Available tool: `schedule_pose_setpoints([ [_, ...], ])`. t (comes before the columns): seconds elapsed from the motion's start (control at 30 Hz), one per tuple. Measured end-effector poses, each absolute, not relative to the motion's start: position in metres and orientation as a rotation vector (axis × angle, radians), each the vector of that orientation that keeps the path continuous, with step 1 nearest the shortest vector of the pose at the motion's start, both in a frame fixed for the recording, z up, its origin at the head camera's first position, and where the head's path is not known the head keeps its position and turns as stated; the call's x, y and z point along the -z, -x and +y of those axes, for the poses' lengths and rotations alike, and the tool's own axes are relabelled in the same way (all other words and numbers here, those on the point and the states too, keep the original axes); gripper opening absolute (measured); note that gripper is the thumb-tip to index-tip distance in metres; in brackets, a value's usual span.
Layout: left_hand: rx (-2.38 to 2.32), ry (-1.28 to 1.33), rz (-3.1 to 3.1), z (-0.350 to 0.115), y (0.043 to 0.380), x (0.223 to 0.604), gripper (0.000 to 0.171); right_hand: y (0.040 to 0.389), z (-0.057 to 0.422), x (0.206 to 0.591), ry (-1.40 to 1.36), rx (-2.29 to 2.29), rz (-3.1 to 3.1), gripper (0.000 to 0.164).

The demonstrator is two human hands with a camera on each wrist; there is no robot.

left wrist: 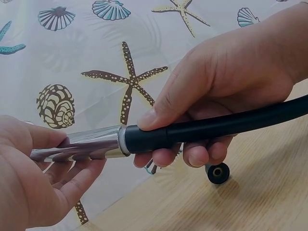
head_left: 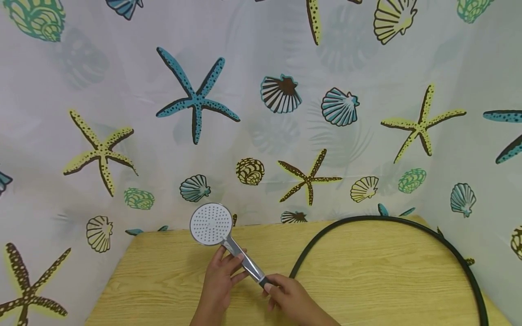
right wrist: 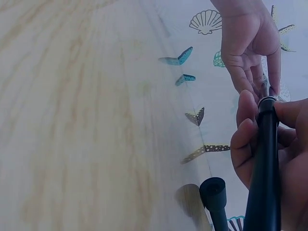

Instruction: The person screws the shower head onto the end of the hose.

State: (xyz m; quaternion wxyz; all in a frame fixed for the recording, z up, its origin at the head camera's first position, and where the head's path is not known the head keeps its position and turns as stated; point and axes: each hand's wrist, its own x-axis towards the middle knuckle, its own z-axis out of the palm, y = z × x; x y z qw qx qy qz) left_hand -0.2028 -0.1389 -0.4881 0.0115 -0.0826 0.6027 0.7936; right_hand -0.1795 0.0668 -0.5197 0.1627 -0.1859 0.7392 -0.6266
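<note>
A chrome shower head point(head_left: 211, 224) with a round white nozzle face is held up over the table, tilted with its face to the upper left. My left hand point(head_left: 222, 274) grips its chrome handle point(left wrist: 91, 142), thumb on one side and fingers beneath. At the handle's lower end, my right hand point(head_left: 289, 296) pinches the black end fitting of a hose point(left wrist: 216, 124) between thumb and fingers. The fitting meets the handle's end at a pale ring point(left wrist: 123, 140). In the right wrist view the hose point(right wrist: 263, 187) runs back past the right palm.
The hose point(head_left: 369, 218) arcs over the wooden table point(head_left: 163, 267) toward the right edge. Its other end point(left wrist: 218, 174), a black fitting with a hole, shows beyond the right fingers. A white curtain point(head_left: 253, 40) printed with shells and starfish hangs behind and at both sides.
</note>
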Motion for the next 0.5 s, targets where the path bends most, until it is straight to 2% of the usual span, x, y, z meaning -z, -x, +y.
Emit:
schedule_pose_setpoints([
  [0.2,-2.462,0.248,1.87,-0.1397,0.203,0.4896,0.063,0.1798,0.0673,0.5197,0.548,1.792,2.071,0.036],
  [0.43,-2.46,0.258,1.854,-0.1401,0.2038,0.4904,0.063,0.1791,0.0651,0.5202,0.557,1.778,2.147,0.028],
  [0.5,-2.46,0.259,1.841,-0.1388,0.2037,0.4902,0.063,0.1793,0.064,0.52,0.539,1.781,2.171,0.03],
])
